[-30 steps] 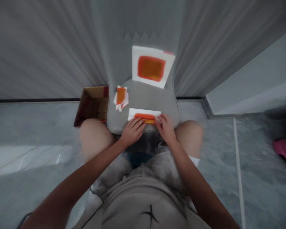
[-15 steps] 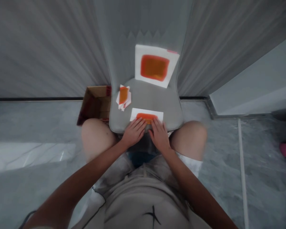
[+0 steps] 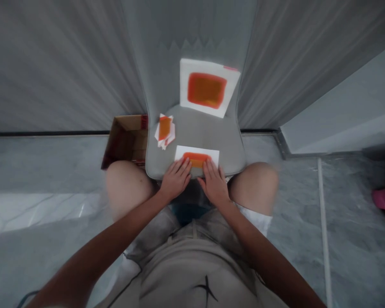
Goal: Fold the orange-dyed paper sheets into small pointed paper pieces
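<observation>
Folded sheet with an orange patch, at the near edge of the chair seat.
Head view: left hand and right hand lie open, fingers flat on its near side; a small folded stack sits by the seat's left edge.

The grey chair seat before me carried a folded orange-and-white paper at its near edge, a small pile of folded ones on its left, and flat sheets against the back.
</observation>
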A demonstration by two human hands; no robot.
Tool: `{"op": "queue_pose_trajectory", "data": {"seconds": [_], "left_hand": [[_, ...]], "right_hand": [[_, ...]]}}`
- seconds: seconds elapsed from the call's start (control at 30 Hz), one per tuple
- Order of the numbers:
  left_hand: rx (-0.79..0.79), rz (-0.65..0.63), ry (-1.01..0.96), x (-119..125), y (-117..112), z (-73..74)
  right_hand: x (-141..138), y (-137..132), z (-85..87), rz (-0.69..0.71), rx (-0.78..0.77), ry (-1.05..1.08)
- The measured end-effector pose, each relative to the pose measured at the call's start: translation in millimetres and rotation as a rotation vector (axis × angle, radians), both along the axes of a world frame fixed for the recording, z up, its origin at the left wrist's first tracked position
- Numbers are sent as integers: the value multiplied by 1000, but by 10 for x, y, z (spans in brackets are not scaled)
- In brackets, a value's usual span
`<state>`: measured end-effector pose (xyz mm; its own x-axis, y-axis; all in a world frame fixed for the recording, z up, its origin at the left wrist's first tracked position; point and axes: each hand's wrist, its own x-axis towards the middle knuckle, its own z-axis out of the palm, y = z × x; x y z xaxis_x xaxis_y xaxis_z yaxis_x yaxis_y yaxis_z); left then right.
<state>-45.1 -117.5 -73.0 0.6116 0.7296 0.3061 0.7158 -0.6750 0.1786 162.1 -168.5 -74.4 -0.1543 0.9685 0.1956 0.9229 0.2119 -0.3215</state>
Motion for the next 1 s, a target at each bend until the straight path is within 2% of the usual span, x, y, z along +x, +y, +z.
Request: {"op": "queue_pose_trajectory", "data": {"seconds": [0.3,0.53,0.67,0.77,0.9,0.97,1.0], "left_hand": [[0,100,-59,-98,-4,-34],[-31,114,-106,-95,-21,-25],[-34,114,-106,-100,-26,-26],[-41,117,-137,-95,-25,-28],[-54,125,-158,-79,-30,-24],[-60,124,-164,-80,-34,-27],[-62,120,-165,-85,-34,-32]], "right_hand": [[-16,-46,-3,-32,9,-5],[72,-164,-91,-139,24,8],[142,-215,-79,-148,13,-19],[139,-216,29,-178,41,17],[-4,-172,344,-332,208,93],[-168,-109,500,-313,261,121],[-270,-63,553,-254,253,131]]}}
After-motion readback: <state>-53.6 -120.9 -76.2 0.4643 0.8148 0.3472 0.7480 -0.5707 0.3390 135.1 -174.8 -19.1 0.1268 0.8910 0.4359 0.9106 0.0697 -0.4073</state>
